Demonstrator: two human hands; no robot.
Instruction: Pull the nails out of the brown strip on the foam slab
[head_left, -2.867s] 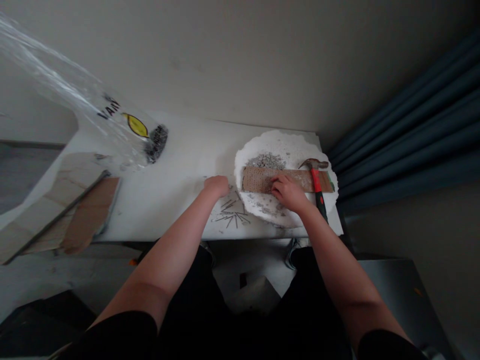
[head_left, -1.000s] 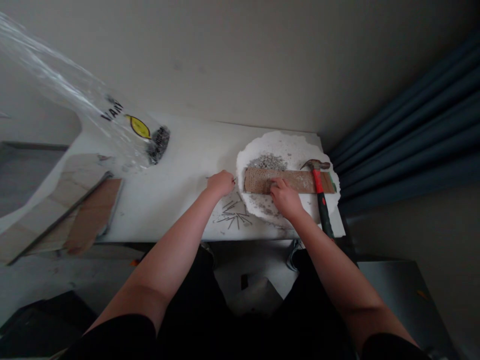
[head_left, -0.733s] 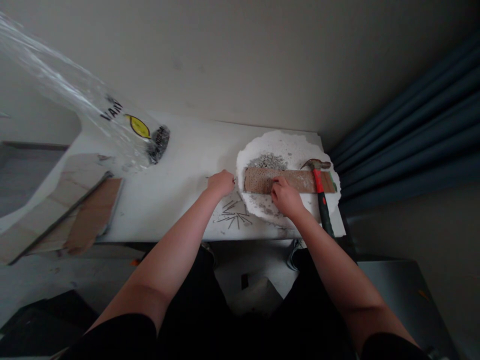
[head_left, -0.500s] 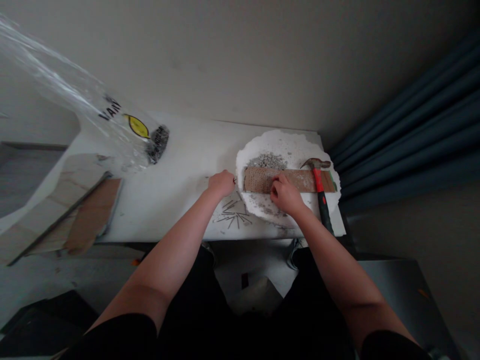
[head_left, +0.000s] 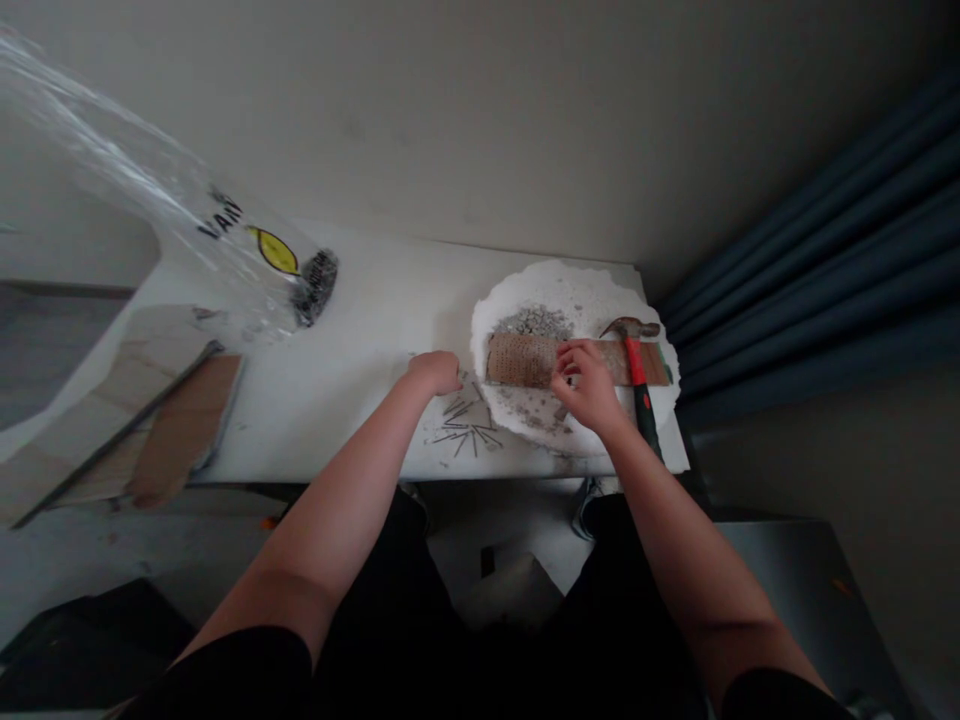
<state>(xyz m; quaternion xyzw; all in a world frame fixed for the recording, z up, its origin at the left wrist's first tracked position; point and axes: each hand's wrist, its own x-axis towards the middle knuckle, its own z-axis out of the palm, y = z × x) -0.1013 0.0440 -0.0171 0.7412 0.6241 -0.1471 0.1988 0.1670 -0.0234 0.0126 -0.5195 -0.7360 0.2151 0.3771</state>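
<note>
The right hand (head_left: 589, 385) is resting over the middle of the wooden strip (head_left: 525, 360), which is lying across the white foam slab (head_left: 559, 290) at the right end of the counter (head_left: 360, 350). Its grip is pinching narrow, thumb and fingertips drawn together at the strip's near edge, possibly around a small nail, though the view is too coarse to tell. The left hand (head_left: 433, 372) is lying just left of the strip, off the slab, its grip curled into a loose fist on the counter; whether it is holding anything cannot be made out. A scatter of loose nails (head_left: 465, 425) is lying near the strip, on its near left side, beside the left hand. A red-handled claw hammer (head_left: 637, 375) is crossing the strip's right end, head pointing away. Grey grit (head_left: 534, 322) is piled just beyond the strip. Far left of the strip, a clear plastic bag (head_left: 225, 250) is slumping on the counter.
</note>
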